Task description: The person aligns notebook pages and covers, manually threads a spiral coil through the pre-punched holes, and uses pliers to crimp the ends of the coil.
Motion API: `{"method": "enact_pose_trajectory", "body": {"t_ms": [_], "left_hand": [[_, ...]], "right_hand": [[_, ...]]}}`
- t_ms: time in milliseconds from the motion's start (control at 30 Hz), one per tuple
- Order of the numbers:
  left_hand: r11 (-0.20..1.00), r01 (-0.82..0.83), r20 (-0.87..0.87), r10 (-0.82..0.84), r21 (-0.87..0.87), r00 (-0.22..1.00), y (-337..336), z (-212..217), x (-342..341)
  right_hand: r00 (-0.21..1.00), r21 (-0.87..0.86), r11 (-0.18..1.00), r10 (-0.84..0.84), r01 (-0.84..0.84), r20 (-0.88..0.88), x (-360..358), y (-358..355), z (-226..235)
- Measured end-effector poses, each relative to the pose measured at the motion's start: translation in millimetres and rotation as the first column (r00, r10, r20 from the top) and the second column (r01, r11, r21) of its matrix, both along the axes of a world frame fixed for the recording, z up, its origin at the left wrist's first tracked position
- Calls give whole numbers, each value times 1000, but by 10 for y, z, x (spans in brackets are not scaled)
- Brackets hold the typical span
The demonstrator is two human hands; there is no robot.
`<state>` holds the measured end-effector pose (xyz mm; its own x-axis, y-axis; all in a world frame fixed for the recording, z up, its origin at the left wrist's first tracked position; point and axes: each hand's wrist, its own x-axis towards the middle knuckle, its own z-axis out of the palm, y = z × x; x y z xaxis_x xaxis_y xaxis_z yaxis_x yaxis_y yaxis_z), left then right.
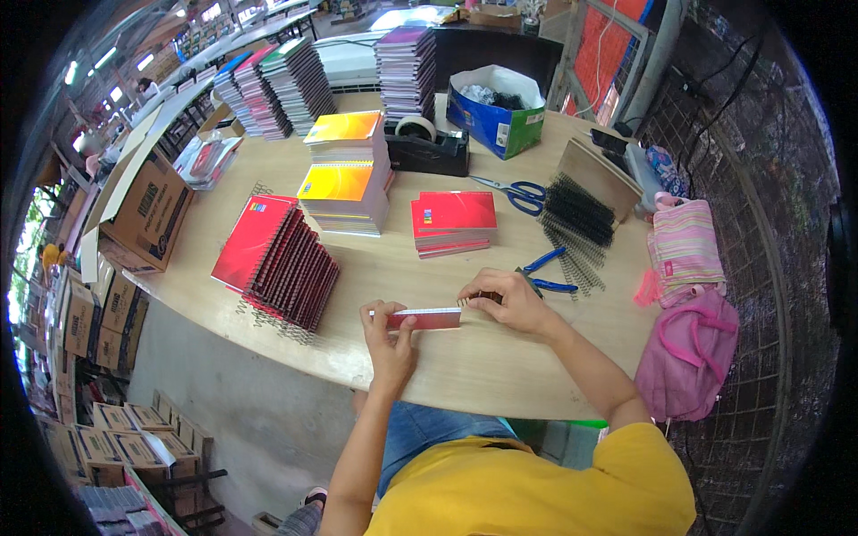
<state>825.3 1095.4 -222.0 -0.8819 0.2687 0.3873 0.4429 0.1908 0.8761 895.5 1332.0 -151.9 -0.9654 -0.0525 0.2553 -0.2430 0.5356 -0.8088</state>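
Centrally, above a pale desk (pixel 500 380), a red notebook (pixel 435 319) is held on edge by the left hand (pixel 391 344), pinched between thumb and fingers. At its right end, a dark wire coil (pixel 488 296) is gripped by the curled right hand (pixel 514 304). Blue-handled pliers (pixel 559 287) are placed just beside; coil-bound red notebooks (pixel 299 259) are stacked leftward.
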Motion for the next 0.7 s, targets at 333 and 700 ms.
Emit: {"method": "enact_pose_trajectory", "body": {"t_ms": [333, 700], "left_hand": [[999, -39, -30, 40, 29, 999, 2, -7, 65], [994, -60, 2, 60, 87, 998, 38, 4, 89]], "right_hand": [[999, 46, 999, -4, 6, -45, 15, -80, -41], [996, -1, 999, 34, -34, 77, 106, -78, 29]]}}
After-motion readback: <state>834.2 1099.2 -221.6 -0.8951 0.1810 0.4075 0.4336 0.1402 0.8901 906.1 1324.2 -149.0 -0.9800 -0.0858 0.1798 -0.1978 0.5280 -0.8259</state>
